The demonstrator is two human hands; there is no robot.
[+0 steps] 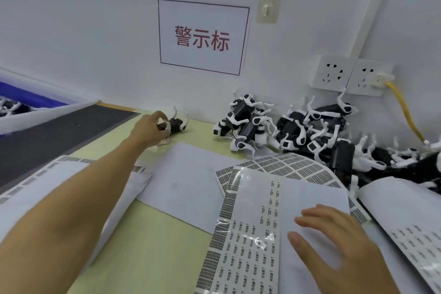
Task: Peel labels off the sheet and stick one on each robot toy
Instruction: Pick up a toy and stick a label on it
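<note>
Nearest the camera, the right hand [334, 243] lies flat with its fingers straight, a released grip pressing on a white paper sheet [317, 198] that overlaps the label sheet [241, 241]. That label sheet is glossy, printed with rows of small dark labels, and rests on the pale yellow-green worktop [152, 246] among other label sheets [284, 167] and blank backing paper [191, 174]. Stretched far forward, the left hand [150, 130] has its fingers curled round a single black-and-white robot toy [175, 125], which lies on the worktop close to the wall, just beside a dark mat [59, 136]. Well apart from it, to the right, a heap of similar robot toys [298, 131] is piled against the wall below two white wall sockets [348, 76]; a yellow cable [405, 110] is plugged into one. Above, a sign with red characters [202, 37] is fixed to the wall.
</note>
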